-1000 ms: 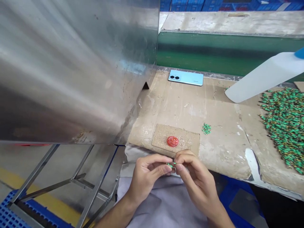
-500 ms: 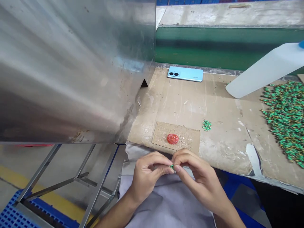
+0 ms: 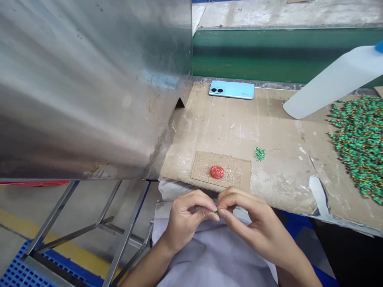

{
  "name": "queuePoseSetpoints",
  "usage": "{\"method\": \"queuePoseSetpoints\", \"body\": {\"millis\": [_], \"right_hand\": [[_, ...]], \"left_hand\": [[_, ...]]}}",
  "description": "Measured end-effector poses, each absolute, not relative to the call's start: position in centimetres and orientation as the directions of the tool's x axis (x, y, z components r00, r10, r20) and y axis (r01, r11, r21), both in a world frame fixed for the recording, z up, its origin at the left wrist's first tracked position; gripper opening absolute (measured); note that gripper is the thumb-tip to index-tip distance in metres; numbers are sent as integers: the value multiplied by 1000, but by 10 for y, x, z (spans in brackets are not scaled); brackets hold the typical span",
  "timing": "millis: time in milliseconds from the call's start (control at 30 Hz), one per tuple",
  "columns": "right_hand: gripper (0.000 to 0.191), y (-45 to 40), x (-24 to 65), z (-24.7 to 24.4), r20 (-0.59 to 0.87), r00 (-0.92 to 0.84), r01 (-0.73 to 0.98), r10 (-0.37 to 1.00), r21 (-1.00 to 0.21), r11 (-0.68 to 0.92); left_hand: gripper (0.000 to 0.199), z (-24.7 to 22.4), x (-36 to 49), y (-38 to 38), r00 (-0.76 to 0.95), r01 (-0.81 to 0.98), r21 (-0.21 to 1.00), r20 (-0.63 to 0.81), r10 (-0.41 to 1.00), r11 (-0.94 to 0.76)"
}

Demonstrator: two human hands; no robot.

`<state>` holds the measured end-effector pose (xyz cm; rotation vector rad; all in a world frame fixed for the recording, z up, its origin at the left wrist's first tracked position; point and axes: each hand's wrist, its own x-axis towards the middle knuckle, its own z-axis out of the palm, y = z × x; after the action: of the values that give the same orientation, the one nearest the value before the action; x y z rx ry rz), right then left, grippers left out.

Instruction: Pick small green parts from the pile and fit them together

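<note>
Over my lap, just in front of the table edge, my left hand (image 3: 189, 215) and my right hand (image 3: 245, 218) meet at their fingertips. A tiny green piece (image 3: 217, 214) is pinched between them, mostly covered by the fingers. Both hands are closed, thumb against forefinger. Beyond them, a small round red thing (image 3: 217, 172) with a shiny top rests on a speckled cardboard piece (image 3: 199, 169). Right of that lies a little cluster of green pieces (image 3: 259, 154). A large heap of green and gold pieces (image 3: 359, 143) covers the table's right side.
A light blue phone (image 3: 231, 89) lies at the table's back edge. A white bottle (image 3: 332, 83) with a blue cap leans at the right. Behind runs a green belt (image 3: 254, 59). A big metal panel (image 3: 95, 87) blocks the left, above a metal frame (image 3: 128, 223).
The view has shifted slightly, so the table's things sit a little higher. My hands stay together in the same pinch, with the green piece now more hidden.
</note>
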<state>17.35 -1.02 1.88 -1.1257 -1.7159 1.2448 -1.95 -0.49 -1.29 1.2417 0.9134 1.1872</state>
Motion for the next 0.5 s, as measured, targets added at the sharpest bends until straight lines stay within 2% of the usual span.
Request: {"method": "queuePoseSetpoints", "body": {"millis": [167, 333, 500], "right_hand": [[11, -11, 175, 20, 58, -357, 220, 932, -965, 144], [15, -9, 178, 21, -28, -411, 165, 911, -985, 45], [15, -8, 180, 20, -54, -452, 141, 891, -990, 11]], "left_hand": [[14, -12, -19, -4, 196, -166, 985, 86, 977, -53], [17, -11, -18, -3, 228, -182, 983, 79, 971, -38], [13, -16, -16, -3, 252, -298, 954, 119, 960, -40]]}}
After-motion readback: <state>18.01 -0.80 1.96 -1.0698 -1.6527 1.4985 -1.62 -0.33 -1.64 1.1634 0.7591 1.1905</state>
